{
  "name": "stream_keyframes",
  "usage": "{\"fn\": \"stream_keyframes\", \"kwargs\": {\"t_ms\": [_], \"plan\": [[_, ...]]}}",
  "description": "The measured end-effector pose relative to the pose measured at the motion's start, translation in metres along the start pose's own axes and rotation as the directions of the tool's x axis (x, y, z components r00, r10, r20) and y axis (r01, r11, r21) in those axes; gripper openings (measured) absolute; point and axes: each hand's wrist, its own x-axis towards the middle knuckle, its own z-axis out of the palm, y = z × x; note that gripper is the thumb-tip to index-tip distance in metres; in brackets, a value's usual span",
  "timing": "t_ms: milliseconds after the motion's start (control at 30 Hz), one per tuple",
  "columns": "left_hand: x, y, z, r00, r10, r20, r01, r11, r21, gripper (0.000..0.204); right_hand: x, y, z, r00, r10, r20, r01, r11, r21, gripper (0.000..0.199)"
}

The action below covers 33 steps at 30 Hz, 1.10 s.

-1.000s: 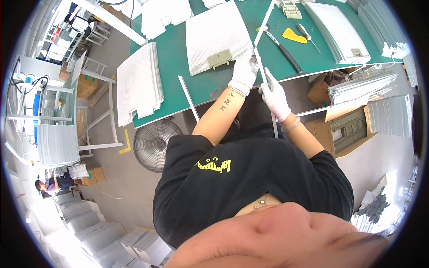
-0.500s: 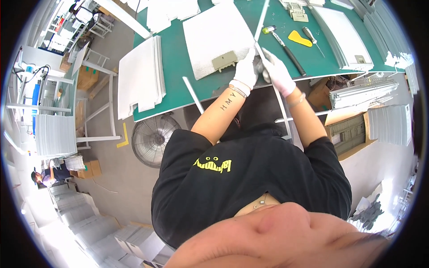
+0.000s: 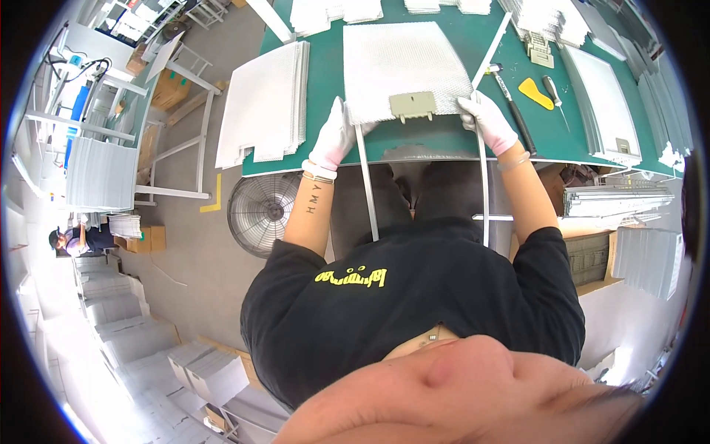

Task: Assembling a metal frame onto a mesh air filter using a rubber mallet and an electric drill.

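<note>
Just inside the tabletop's (image 3: 444, 138) near edge, the left hand (image 3: 337, 136) clasped the mesh panel's (image 3: 407, 63) near-left corner, the right hand (image 3: 489, 124) pinched a white strip (image 3: 494, 52) at its near-right, and level, even pressure looked wisest!

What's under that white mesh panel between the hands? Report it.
Green tabletop shows just past the near edge of the white mesh panel, between the left hand and right hand. Anything directly beneath the panel is covered; whether its near edge is lifted isn't clear.
</note>
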Motion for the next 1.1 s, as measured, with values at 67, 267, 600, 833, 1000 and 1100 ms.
{"fn": "stream_keyframes", "kwargs": {"t_ms": [67, 267, 600, 833, 1000, 1100], "plan": [[-0.006, 0.017, 0.012, 0.952, 0.004, 0.307, 0.130, 0.901, -0.413, 0.054, -0.008, -0.002, -0.002, 0.998, -0.063, -0.019, 0.061, 0.995, -0.080, 0.020], [-0.025, 0.043, 0.033, 0.985, 0.078, 0.154, -0.099, 0.986, 0.134, 0.040, -0.041, -0.021, 0.001, 0.963, -0.248, -0.108, 0.235, 0.965, -0.120, 0.022], [-0.078, 0.082, 0.075, 0.900, 0.404, 0.165, -0.421, 0.903, 0.083, 0.086, -0.080, -0.047, 0.032, 0.920, -0.375, -0.110, 0.352, 0.918, -0.184, 0.019], [-0.130, 0.084, 0.054, 0.970, 0.233, -0.074, -0.234, 0.972, 0.002, 0.056, -0.105, -0.053, 0.054, 0.880, -0.473, -0.039, 0.452, 0.861, -0.233, 0.047], [-0.158, 0.102, 0.051, 0.887, 0.458, 0.061, -0.428, 0.865, -0.262, 0.059, -0.102, -0.075, 0.094, 0.849, -0.517, 0.114, 0.521, 0.854, -0.006, 0.060], [-0.156, 0.100, 0.040, 0.854, 0.504, -0.132, -0.501, 0.864, 0.054, 0.052, -0.094, -0.082, 0.095, 0.825, -0.526, 0.207, 0.544, 0.838, -0.039, 0.054]]}}
